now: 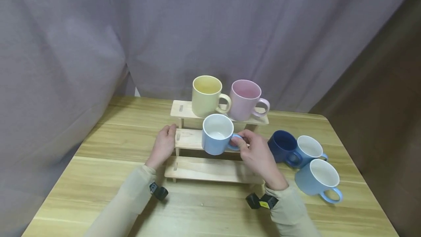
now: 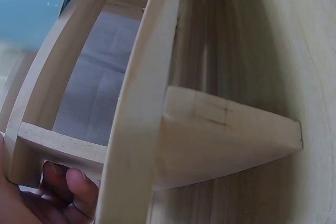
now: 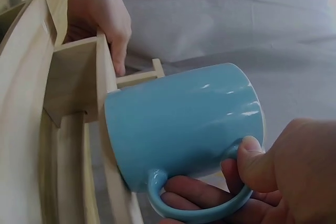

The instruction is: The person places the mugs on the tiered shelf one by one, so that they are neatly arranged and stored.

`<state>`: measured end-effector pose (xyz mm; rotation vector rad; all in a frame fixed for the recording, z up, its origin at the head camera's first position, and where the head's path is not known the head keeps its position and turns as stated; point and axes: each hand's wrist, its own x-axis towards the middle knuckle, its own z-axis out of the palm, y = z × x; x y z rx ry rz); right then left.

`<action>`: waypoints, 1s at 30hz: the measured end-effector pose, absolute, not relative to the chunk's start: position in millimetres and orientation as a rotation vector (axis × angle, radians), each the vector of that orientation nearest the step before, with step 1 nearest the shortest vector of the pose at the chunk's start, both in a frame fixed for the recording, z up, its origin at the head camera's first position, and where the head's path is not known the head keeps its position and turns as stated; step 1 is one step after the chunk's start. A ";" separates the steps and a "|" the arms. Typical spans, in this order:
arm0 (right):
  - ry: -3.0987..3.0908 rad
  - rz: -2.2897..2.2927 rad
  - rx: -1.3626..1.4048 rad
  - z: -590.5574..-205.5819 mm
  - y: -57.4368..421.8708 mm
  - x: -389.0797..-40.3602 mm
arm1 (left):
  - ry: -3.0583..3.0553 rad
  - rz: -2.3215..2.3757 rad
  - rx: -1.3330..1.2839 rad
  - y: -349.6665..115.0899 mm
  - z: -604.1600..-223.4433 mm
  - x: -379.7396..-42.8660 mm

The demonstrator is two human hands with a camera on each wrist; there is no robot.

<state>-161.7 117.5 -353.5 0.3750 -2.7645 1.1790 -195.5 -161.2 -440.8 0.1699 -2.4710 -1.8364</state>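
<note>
A three-step wooden rack [image 1: 210,170] stands on the table. My left hand [image 1: 163,143] grips the left end of its middle shelf, with curled fingers [image 2: 83,188] beneath the board in the left wrist view. By its handle, my right hand [image 1: 258,153] holds a light blue mug [image 1: 213,143] with a white inside. The mug is upright over the middle shelf, and its base is right at the board [image 3: 109,145] in the right wrist view. On the top shelf sit a yellow mug [image 1: 204,102] and a pink mug [image 1: 241,106], both with handles pointing right.
Right of the rack, a dark blue mug [image 1: 279,153] and two more blue mugs with white insides, a farther one [image 1: 305,159] and a nearer one [image 1: 309,180], stand close together on the wooden table [image 1: 204,215]. A grey curtain [image 1: 204,28] hangs behind.
</note>
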 end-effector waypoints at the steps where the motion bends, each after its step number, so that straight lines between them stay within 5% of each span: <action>1: -2.763 1.191 0.375 -354.2 116.3 -162.3 | -2.473 -1.834 0.173 -160.7 -440.4 -195.4; 30: -2.753 1.320 0.486 -353.9 96.2 -171.4 | -2.498 -1.770 0.165 -159.4 -439.0 -195.0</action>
